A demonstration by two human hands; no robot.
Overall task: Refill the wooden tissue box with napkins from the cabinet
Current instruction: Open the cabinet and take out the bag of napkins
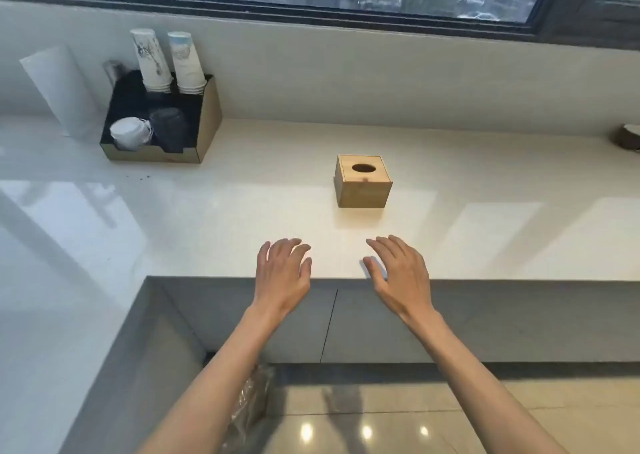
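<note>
Head view, and both hands are out over the front edge of the white counter point(207, 211). The left hand point(282, 273) hangs with fingers spread and relaxed, holding nothing. The right hand point(401, 273) matches it, fingers loose, nothing in it.

The wooden tissue box point(363, 181) stands upright on the counter, back from the front edge toward the middle, well apart from both hands and roughly in line with the gap between them. Its lid is on. The oval slot point(363, 168) in the top looks dark, with no napkin poking out; what lies deeper inside cannot be told.

I'd say this is the very start: no napkins in sight, box untouched. Grey cabinet doors point(294, 322) run below the counter's front edge, closed as far as I can see. The next move looks like either drawing the box nearer and taking the lid off, or opening a door below to find napkins.

At the back left of the counter, a black-lined cup holder point(204, 124) carries two stacks of upturned paper cups point(166, 62), plus white lids point(131, 133) and dark lids point(169, 131) in front. A white roll point(59, 90) stands just left of it.
</note>
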